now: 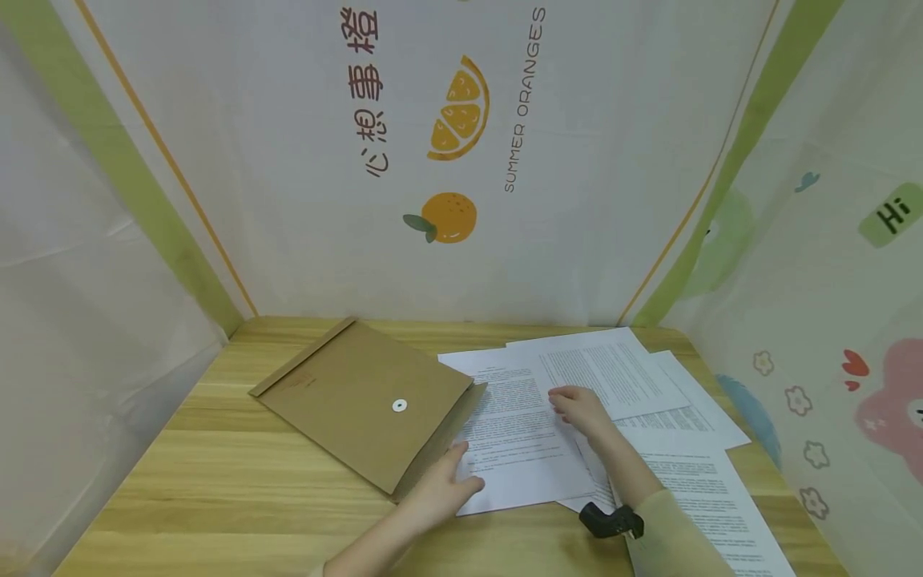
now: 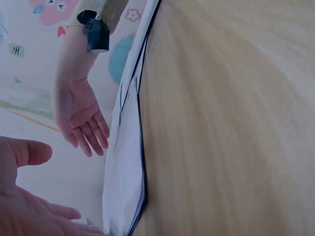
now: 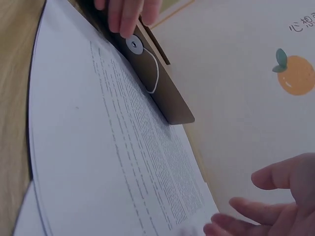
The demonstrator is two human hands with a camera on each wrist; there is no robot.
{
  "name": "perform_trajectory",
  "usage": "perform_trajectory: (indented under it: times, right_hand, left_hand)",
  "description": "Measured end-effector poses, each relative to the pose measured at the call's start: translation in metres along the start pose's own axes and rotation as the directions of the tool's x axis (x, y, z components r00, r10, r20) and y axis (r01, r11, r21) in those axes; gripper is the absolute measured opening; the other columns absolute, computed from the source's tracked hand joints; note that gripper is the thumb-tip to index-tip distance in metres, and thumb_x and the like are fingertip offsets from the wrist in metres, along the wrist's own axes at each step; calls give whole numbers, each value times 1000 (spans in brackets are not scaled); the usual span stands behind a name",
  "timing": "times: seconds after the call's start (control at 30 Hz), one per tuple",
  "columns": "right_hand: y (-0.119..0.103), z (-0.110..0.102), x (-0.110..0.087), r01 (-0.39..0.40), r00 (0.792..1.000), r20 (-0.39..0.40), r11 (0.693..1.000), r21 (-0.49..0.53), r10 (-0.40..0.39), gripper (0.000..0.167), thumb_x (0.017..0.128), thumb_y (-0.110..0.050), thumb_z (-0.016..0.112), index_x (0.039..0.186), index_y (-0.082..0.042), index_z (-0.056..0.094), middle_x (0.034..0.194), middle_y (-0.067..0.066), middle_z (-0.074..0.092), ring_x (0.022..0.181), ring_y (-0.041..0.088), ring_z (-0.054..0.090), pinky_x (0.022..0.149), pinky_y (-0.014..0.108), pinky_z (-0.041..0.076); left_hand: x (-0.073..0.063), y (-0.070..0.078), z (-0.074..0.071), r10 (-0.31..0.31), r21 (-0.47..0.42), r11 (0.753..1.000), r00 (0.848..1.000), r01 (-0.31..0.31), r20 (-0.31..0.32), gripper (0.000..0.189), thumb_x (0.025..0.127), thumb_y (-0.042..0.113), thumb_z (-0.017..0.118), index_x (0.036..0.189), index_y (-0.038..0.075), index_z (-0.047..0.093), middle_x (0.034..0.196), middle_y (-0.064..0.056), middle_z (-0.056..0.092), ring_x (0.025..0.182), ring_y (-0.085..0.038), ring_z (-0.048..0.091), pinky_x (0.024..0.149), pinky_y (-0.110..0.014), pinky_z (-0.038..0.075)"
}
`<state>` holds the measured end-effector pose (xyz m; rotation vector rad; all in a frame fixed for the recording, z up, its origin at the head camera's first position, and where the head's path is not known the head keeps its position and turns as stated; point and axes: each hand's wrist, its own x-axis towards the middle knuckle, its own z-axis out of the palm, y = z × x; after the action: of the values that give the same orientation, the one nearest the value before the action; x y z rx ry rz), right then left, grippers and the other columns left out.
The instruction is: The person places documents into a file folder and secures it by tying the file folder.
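Observation:
A brown paper document envelope (image 1: 339, 409) with a white round button (image 1: 400, 405) lies slanted on the left of the table, its flap (image 3: 167, 101) folded open toward the papers. A white string hangs from a button on the flap in the right wrist view. Printed sheets (image 1: 519, 461) lie beside it, one edge under the flap. My left hand (image 1: 440, 490) hovers at the near left edge of these sheets, thumb and fingers apart. Over their right side is my right hand (image 1: 582, 410), its fingers relaxed and bent slightly inward. Neither hand holds anything.
More printed sheets (image 1: 613, 365) overlap at the back right, and others (image 1: 710, 505) reach the table's front right. A black wrist device (image 1: 611, 521) sits on the right forearm. White patterned curtains (image 1: 447, 280) stand behind and at both sides of the wooden table (image 1: 238, 497).

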<state>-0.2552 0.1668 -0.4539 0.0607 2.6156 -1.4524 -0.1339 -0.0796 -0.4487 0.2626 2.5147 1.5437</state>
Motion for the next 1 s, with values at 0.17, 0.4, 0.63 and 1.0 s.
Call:
perform_trajectory:
  times: [0.17, 0.4, 0.63, 1.0]
  right_hand:
    - [6, -6, -1, -34, 999, 35, 999, -11, 34, 44, 96, -21, 51, 128, 8, 53, 131, 28, 51, 122, 44, 46, 97, 55, 40]
    - [9, -6, -3, -99, 994, 45, 994, 35, 97, 51, 95, -23, 51, 133, 11, 45, 132, 31, 48, 121, 45, 46, 95, 50, 44]
    - [14, -5, -7, -100, 995, 37, 990, 96, 96, 52, 96, -21, 50, 134, 13, 42, 131, 33, 47, 117, 45, 50, 94, 50, 45]
    - [28, -10, -7, -119, 992, 58, 990, 79, 114, 50, 95, -20, 51, 130, 16, 45, 127, 33, 50, 116, 44, 51, 94, 51, 45]
  left_hand:
    - [2, -1, 10, -23, -75, 997, 999, 19, -44, 76, 84, 15, 60, 137, -24, 22, 143, -43, 18, 134, -55, 14, 107, -63, 13]
    - [8, -5, 20, -89, -206, 977, 986, 59, -139, 80, 84, 11, 59, 140, -23, 13, 144, -44, 10, 134, -56, 7, 107, -65, 8]
    - [11, -3, 23, -157, -308, 948, 961, 82, -227, 80, 82, 8, 59, 141, -21, 14, 146, -42, 12, 135, -54, 9, 107, -64, 9]
    - [14, -5, 20, -191, -446, 892, 957, 77, -217, 71, 85, 3, 50, 140, -21, 13, 144, -43, 16, 132, -56, 20, 104, -64, 22]
